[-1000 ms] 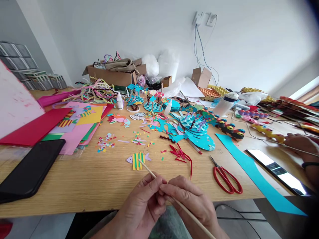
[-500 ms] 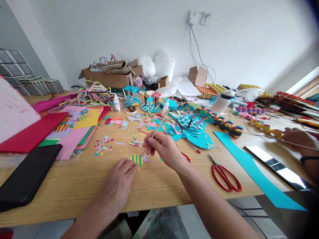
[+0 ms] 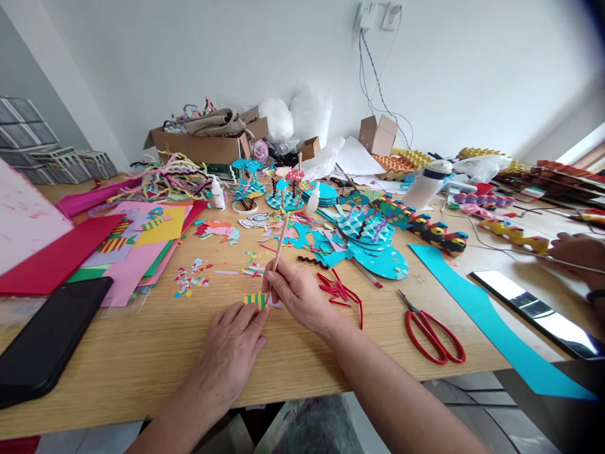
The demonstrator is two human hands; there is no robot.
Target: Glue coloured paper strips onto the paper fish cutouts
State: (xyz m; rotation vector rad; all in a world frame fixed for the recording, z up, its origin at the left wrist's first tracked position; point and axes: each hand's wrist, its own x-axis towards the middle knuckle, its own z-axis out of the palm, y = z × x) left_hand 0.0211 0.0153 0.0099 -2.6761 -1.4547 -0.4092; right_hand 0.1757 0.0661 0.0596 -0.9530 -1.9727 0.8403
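A small paper piece with yellow and green stripes [image 3: 256, 301] lies on the wooden table [image 3: 293, 372]. My left hand [image 3: 235, 343] rests flat at its near edge, fingertips on the paper, holding nothing. In my right hand [image 3: 293, 289] a thin wooden stick [image 3: 280, 243] is pinched, nearly upright, its lower end down at the right side of the striped piece. A bit of purple paper [image 3: 274, 304] shows just beneath the right fingers. Tiny paper scraps [image 3: 191, 277] are scattered to the left, and red pipe cleaners [image 3: 341, 291] lie to the right.
Red-handled scissors [image 3: 435, 334], a blue paper strip [image 3: 477, 306] and a phone [image 3: 534, 309] lie right. Another person's hand [image 3: 579, 252] is at the far right. Left are a black phone [image 3: 57, 334] and coloured sheets [image 3: 135, 268]. Glue bottles [image 3: 218, 194] and blue paper crafts [image 3: 363, 227] stand behind.
My right hand has moved slightly left and down, and the stick is now more upright. My left fingers cover more of the striped piece. The view has shifted slightly.
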